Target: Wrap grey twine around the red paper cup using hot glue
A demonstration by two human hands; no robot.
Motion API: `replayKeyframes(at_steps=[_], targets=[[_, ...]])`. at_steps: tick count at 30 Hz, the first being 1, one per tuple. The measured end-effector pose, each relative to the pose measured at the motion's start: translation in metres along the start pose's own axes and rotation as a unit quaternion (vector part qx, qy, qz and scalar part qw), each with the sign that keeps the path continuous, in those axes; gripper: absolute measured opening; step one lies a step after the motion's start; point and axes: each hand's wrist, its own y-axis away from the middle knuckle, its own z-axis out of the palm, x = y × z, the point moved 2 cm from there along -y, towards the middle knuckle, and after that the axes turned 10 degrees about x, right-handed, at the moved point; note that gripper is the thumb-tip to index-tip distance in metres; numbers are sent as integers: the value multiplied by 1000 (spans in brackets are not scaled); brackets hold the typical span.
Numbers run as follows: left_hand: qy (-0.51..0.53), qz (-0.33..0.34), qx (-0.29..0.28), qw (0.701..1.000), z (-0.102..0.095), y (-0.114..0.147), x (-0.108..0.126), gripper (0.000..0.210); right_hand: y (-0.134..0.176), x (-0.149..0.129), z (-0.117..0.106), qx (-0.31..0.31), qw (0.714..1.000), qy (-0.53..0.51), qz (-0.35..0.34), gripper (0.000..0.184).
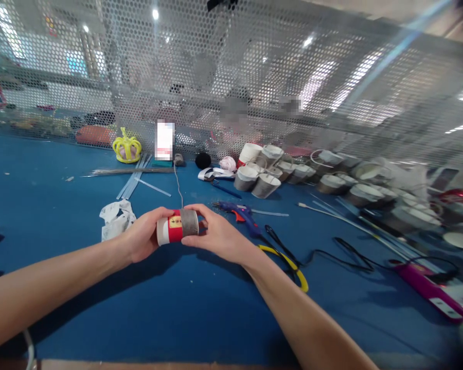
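Note:
A red and white paper cup [175,229] lies sideways between my hands, above the blue table. Grey cord [190,222] wraps the right part of it in close turns. My left hand [144,235] grips the left end of the cup. On the right end, the thumb and fingers of my right hand [221,235] close around the wrapped part. From the cup a strand of cord [179,187] runs back to a small grey bundle [178,160] near the mesh screen. A blue glue gun [245,217] lies just right of my right hand.
Several wrapped cups [266,185] are grouped at the back right. Crumpled white paper [117,218] and clear glue sticks [134,180] lie to the left. A yellow crown-shaped piece [127,148] stands by the mesh screen [200,67]. Black cables lead to a purple power strip [428,290].

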Motion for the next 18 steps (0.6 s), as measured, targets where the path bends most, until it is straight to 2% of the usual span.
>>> replayKeyframes(at_steps=[3,7,10,13,15,18], targets=[[36,10,11,999,0,2,-2,14,1,1,-1,-21,999,-41,24,55],[27,53,-25,998,1,3,-4,10,0,6,-2,-44,998,-40,37,48],[33,32,-43,998,1,1,-4,12,2,7,-2,-3,999,36,3,51],[39,-18,-52,998,1,-3,-5,17,10,3,1,56,989,114,-71,52],[28,-22,-45,998,1,-4,-7,17,15,2,4,67,985,126,-100,54],[-10,13,-31,999,1,-3,-10,15,19,5,4,67,991,84,-80,51]])
